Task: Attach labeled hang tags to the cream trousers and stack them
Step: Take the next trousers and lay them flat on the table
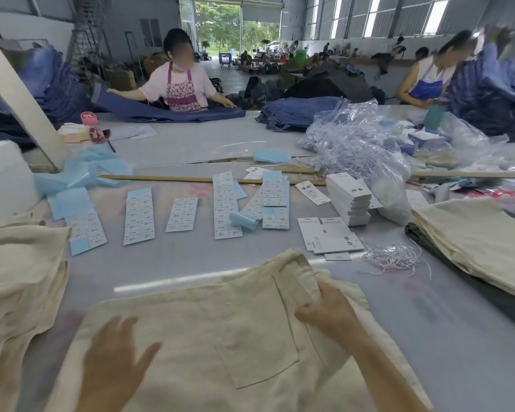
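A pair of cream trousers [220, 322] lies flat in front of me, back pocket up, waistband to the right. My right hand [330, 310] grips the waistband edge. My left hand [113, 361] hovers blurred over the trousers' left part with fingers spread. White hang tags [333, 236] lie beyond the waistband, with a taller stack of tags [350, 200] behind them. Sticker label sheets [226, 206] lie in rows across the middle. A tangle of white strings [393, 257] rests to the right of the tags.
More cream trousers are piled at left [18, 269] and stacked at right [473, 242]. Plastic bags of tag strings [357, 150] sit at the back right, a wooden stick [167, 179] lies across the table. Two people work on blue jeans [298, 111] on the far side.
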`<act>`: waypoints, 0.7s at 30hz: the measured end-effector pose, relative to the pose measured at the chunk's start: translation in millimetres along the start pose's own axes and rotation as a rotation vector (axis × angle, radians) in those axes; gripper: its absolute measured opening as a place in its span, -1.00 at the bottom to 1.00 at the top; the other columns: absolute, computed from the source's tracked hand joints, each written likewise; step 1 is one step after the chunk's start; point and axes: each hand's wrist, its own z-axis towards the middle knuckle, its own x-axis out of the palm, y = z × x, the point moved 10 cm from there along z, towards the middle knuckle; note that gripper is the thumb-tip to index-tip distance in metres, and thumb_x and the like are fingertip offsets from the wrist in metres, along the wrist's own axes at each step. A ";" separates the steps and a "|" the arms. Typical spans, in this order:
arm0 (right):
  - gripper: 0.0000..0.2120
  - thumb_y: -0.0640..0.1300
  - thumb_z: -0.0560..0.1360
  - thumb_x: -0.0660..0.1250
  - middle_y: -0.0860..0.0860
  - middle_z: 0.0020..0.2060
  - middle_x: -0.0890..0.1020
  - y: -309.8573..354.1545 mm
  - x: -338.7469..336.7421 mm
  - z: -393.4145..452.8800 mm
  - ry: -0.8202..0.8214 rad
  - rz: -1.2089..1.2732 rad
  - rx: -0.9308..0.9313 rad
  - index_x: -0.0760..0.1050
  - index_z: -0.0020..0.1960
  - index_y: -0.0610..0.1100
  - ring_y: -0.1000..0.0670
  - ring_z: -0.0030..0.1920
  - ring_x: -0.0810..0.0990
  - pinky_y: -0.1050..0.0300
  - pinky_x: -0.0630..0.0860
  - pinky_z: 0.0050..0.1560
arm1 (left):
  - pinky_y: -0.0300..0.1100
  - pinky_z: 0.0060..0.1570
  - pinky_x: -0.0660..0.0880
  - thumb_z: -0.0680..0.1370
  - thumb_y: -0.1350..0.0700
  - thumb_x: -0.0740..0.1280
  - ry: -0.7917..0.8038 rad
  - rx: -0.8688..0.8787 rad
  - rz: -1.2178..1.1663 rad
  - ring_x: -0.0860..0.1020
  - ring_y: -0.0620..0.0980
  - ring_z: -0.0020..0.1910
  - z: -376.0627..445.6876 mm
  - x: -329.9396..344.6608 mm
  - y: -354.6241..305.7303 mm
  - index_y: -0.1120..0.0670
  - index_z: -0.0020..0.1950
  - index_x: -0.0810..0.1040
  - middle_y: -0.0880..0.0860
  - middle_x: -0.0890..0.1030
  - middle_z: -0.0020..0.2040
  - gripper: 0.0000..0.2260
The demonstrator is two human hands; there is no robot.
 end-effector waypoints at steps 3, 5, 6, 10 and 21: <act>-0.71 -0.12 0.09 0.41 0.07 -0.41 0.60 27.2 -19.3 -8.7 -0.003 0.250 -0.031 0.55 -0.21 -0.19 0.10 -0.40 0.56 0.23 0.49 -0.37 | -0.15 0.32 0.21 0.51 -0.39 -0.03 0.062 0.383 -0.145 0.44 0.10 0.29 2.0 -11.4 -130.1 0.21 0.24 0.51 0.18 0.51 0.27 -0.26; -0.73 -0.13 0.10 0.44 0.08 -0.42 0.62 22.9 -28.8 -14.9 -0.005 0.326 -0.021 0.56 -0.22 -0.16 0.13 -0.42 0.58 0.29 0.49 -0.42 | -0.29 0.42 0.00 0.47 -0.44 -0.09 0.160 0.460 -0.275 0.19 -0.09 0.46 4.4 5.8 -180.3 0.07 0.44 0.30 0.02 0.27 0.48 -0.23; -0.76 -0.15 0.14 0.47 0.08 -0.38 0.66 14.7 -31.4 -19.4 -0.003 0.302 0.001 0.56 -0.21 -0.14 0.12 -0.38 0.61 0.29 0.52 -0.39 | -0.30 0.44 -0.08 0.47 -0.44 -0.10 0.206 0.510 -0.259 0.08 -0.12 0.50 1.6 18.8 -198.9 0.02 0.49 0.19 -0.02 0.15 0.52 -0.25; -0.67 -0.09 0.40 0.40 -0.02 0.08 0.64 -60.2 -23.7 -31.4 0.098 -0.246 0.130 0.51 0.14 -0.10 0.02 0.01 0.60 0.33 0.46 -0.10 | -0.07 0.50 -0.07 0.58 -0.25 0.07 0.591 0.729 0.149 -0.02 0.06 0.53 -22.0 106.0 -234.3 0.02 0.53 0.07 0.05 -0.02 0.56 -0.40; -0.53 0.13 0.49 0.29 -0.07 0.21 0.48 -178.5 -77.9 -57.9 -0.144 -0.332 0.432 0.39 0.28 -0.13 -0.10 0.24 0.41 0.07 0.38 0.17 | 0.11 0.40 0.09 0.42 0.17 0.41 0.561 1.392 0.517 -0.01 0.00 0.53 -31.2 149.7 -353.7 -0.12 0.52 0.05 -0.07 0.08 0.54 -0.21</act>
